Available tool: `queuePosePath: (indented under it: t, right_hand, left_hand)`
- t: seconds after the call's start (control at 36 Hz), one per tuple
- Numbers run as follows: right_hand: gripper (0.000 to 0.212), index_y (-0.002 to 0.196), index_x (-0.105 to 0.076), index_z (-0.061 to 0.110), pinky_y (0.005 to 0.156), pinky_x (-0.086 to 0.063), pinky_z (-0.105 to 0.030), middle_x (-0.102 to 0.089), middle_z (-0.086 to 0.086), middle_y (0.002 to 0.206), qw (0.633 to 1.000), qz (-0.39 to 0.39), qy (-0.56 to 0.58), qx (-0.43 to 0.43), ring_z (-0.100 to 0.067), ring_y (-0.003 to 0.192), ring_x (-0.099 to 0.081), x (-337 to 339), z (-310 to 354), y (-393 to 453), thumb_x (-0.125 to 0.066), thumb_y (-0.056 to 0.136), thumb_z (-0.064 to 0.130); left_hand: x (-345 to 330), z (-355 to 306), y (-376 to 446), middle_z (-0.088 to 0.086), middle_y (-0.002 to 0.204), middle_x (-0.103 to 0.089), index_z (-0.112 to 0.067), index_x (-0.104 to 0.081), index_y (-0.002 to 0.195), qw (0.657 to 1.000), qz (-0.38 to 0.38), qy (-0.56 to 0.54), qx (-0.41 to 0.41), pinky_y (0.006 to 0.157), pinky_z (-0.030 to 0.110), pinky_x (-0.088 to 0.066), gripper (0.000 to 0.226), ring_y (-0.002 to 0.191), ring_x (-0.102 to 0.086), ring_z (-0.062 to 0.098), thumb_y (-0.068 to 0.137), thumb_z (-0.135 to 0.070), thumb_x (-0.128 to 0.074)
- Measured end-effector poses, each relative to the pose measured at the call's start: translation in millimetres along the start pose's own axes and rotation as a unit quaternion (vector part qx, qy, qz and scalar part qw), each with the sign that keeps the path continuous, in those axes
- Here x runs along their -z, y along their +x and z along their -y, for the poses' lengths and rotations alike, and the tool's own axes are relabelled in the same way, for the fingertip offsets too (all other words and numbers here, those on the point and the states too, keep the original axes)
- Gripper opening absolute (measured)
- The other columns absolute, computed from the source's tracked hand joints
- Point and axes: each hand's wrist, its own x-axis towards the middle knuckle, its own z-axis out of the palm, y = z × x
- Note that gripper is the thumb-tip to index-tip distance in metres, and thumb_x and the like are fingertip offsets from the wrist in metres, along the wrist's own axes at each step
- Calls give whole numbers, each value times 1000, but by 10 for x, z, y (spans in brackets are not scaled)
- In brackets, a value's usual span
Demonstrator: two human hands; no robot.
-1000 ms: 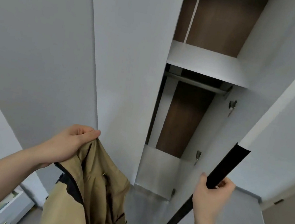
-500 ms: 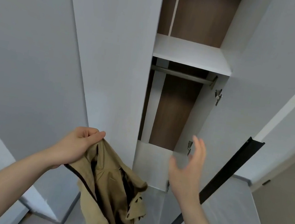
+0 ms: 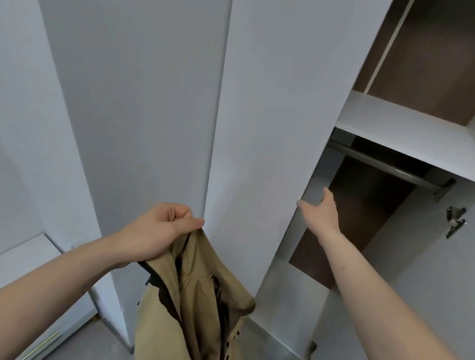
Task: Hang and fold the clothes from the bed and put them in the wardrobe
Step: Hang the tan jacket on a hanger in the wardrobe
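A tan jacket (image 3: 196, 311) with dark trim is held up in front of the wardrobe (image 3: 287, 95), gripped at its top edge by the left hand (image 3: 158, 231). The fingers of that hand are curled into a fist, with the thumb pressed against the cloth, so the fabric is clamped between them. The jacket hangs crumpled below the fist, and its lower part is cut off by the bottom edge of the view.

The right hand (image 3: 322, 211) is stretched forward at the free edge of the closed white door (image 3: 272, 142), where the open compartment begins. Its fingers are seen to be extended and loosely apart, and nothing is held in them; whether the fingertips touch the door edge cannot be told.

Inside the open compartment a white shelf (image 3: 413, 137) is seen, with a dark rail (image 3: 390, 167) fixed just beneath it and a brown back panel (image 3: 355, 224) behind. A metal hinge (image 3: 454, 221) is mounted on the inner wall at the right. At the lower left, part of a white drawer unit (image 3: 9, 276) is visible beside the wardrobe.
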Motion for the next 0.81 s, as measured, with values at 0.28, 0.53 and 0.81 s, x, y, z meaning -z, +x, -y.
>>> queuePosePath:
  t: [0.28, 0.53, 0.81]
  right_hand:
    - [94, 161, -8, 14, 120, -28, -43, -25, -8, 165, 998, 5, 34, -53, -31, 150, -28, -244, 207, 891, -69, 94, 32]
    - [73, 149, -29, 9, 108, -40, -36, -33, -14, 152, 986, -106, 111, -59, -32, 130, -50, -547, 209, 1167, -71, 89, 15]
    - [72, 151, -36, 10, 107, -40, -36, -50, -12, 149, 987, -58, 121, -86, -31, 135, -49, -496, 258, 1286, -73, 90, 18]
  left_hand:
    - [269, 192, 40, -3, 59, -35, -22, -41, 59, 997, -36, 46, 60, 60, 28, -32, 47, 57, -35, 12, 98, -30, -66]
    - [493, 357, 10, -1, 61, -34, -21, -37, 60, 990, -65, 65, 105, 58, 28, -32, 47, 59, -34, 14, 96, -30, -67]
    - [674, 491, -145, -3, 58, -35, -17, -41, 62, 986, -102, 73, 112, 57, 28, -31, 44, 57, -34, 12, 97, -27, -66]
